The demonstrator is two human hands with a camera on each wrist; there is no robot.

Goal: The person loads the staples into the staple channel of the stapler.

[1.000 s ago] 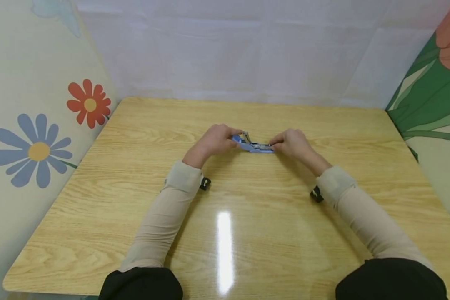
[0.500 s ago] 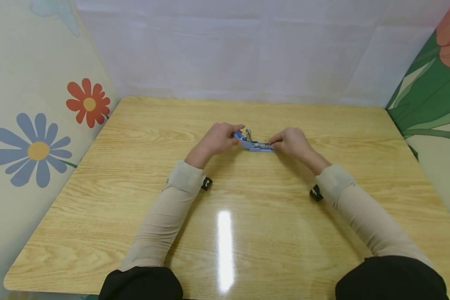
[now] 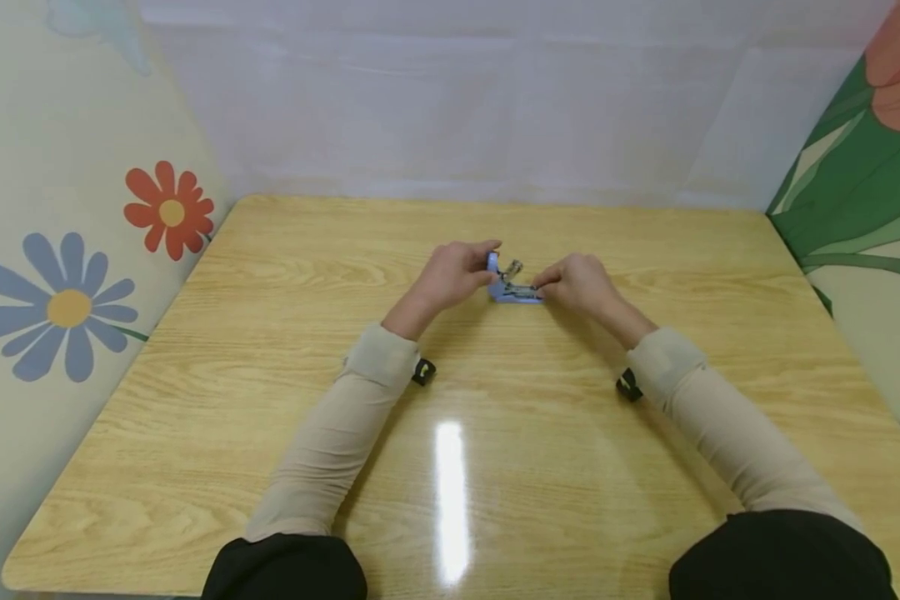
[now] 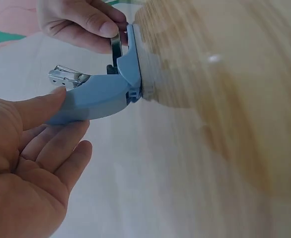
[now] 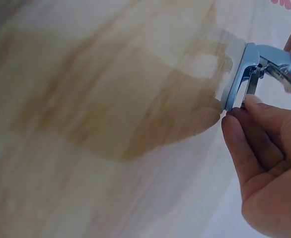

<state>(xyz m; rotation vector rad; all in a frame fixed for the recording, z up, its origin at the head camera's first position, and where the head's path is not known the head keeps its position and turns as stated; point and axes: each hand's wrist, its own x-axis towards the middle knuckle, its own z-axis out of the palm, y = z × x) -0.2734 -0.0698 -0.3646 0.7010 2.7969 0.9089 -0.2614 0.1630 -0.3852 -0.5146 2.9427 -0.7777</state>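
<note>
A light blue stapler [image 3: 520, 297] rests on its base on the table, its top cover swung up and the metal magazine bared. My left hand [image 3: 453, 273] pinches the raised cover [image 4: 96, 96] between thumb and fingers. At the other end of the stapler, my right hand [image 3: 581, 283] pinches the tip of the magazine and base with thumb and fingers. A shiny metal arm [image 4: 66, 77] stands out from inside the cover. In the right wrist view the metal magazine [image 5: 253, 85] runs along the base toward my right thumb.
The wooden table [image 3: 495, 458] spreads around both arms, with a bright light reflection near the front. A white cloth [image 3: 457, 108] hangs behind the table. Flower-painted walls [image 3: 67, 150] stand at left and right.
My left hand has moved right and slightly up, swinging the stapler's cover from a low slant to nearly upright. My right hand has stayed almost still at the stapler's right end.
</note>
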